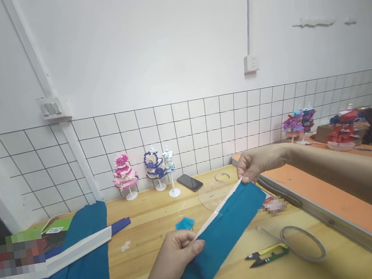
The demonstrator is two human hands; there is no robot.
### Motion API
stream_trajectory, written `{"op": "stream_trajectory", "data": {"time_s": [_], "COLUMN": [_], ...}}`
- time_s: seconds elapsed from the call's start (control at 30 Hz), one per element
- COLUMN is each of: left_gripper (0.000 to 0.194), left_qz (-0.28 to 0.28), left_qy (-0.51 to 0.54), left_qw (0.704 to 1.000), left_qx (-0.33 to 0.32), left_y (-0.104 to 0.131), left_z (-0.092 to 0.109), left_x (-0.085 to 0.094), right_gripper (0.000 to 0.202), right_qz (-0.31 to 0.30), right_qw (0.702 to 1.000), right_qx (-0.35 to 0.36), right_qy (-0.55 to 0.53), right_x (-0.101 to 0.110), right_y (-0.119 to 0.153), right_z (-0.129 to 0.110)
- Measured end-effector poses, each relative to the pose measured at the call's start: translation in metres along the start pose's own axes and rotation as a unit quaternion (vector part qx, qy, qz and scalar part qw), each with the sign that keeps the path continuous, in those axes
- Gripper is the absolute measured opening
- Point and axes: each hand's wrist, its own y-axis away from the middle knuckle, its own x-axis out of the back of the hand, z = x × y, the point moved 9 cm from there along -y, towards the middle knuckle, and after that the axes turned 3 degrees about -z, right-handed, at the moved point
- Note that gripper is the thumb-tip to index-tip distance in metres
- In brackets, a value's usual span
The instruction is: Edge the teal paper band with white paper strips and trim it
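Note:
A strip of teal fabric [225,228] with a white strip [223,203] along its upper edge is stretched between both hands. My left hand [180,254] pinches the edge near the lower middle, thumb on top. My right hand [253,166] pinches the far upper corner between thumb and fingers. Below the fabric's right part lie yellow-and-green thread snips [267,255], beside a roll of tape [303,243]. Beyond my left hand sits a small folded teal piece [185,224] on the wooden table [137,257].
Small decorated stands [125,176] and a phone [190,182] are near the wall. More teal cloth [86,270] with a white folded strip [79,249] lies left. A metal-edged orange surface [323,192] is under my right forearm.

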Motion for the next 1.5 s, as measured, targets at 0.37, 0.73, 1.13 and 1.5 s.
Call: {"op": "stream_trajectory", "data": {"time_s": [0.37, 0.73, 1.13, 1.5], "left_gripper": [0.033, 0.034, 0.030, 0.025], "left_qz": [-0.062, -0.106, -0.103, -0.014], "left_qy": [-0.015, -0.044, -0.045, -0.096], "left_qw": [0.997, 0.991, 0.990, 0.989], "left_qx": [0.044, 0.075, 0.088, 0.111], "left_y": [0.018, 0.046, 0.043, 0.015], "left_z": [0.012, 0.008, 0.006, 0.000], "left_x": [-0.009, -0.010, -0.023, 0.001], "right_gripper": [0.018, 0.023, 0.022, 0.032], "right_qz": [0.016, 0.046, 0.061, 0.004], "right_qw": [0.997, 0.996, 0.995, 0.988], "right_qx": [0.021, 0.025, 0.010, 0.013], "right_qy": [-0.074, -0.072, -0.078, -0.153], "right_x": [-0.005, 0.008, 0.018, 0.012], "right_y": [0.011, 0.014, 0.011, 0.008], "right_z": [0.002, 0.006, 0.018, 0.062]}}
